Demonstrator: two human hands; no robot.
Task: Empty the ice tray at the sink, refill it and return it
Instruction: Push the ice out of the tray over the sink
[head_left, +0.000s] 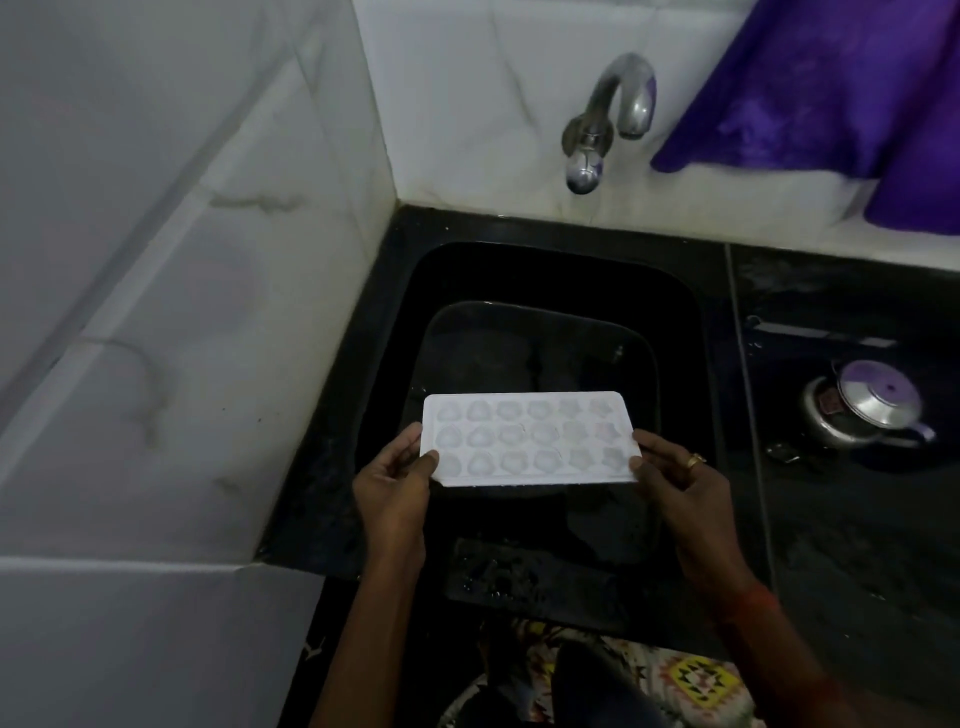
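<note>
Nearest the camera, both forearms reach forward over the front edge of the black surface (841, 525). The left hand (395, 486) grips one short end of the ice tray (527, 439) and the right hand (675, 478) grips the other. On each side the thumb lies on the top rim and the fingers (408, 439) curl underneath. The white tray is face up and roughly level, in the air above the dark sink (545, 270), touching neither its rim nor its floor. Whether the cells hold ice or water is too pale to tell.

Further back, the tap (613, 114) juts from the tiled wall, with no water visibly running. A purple cloth (810, 88) hangs to its right, and a lidded metal pot (862, 410) stands on the surface beside the sink.

The grip looks like the main risk. The tray is held only at its ends, so a hard twist to free the cubes could flick it out of wet fingers. Tipping it too near the front edge could send cubes over the surface instead of into the sink.
</note>
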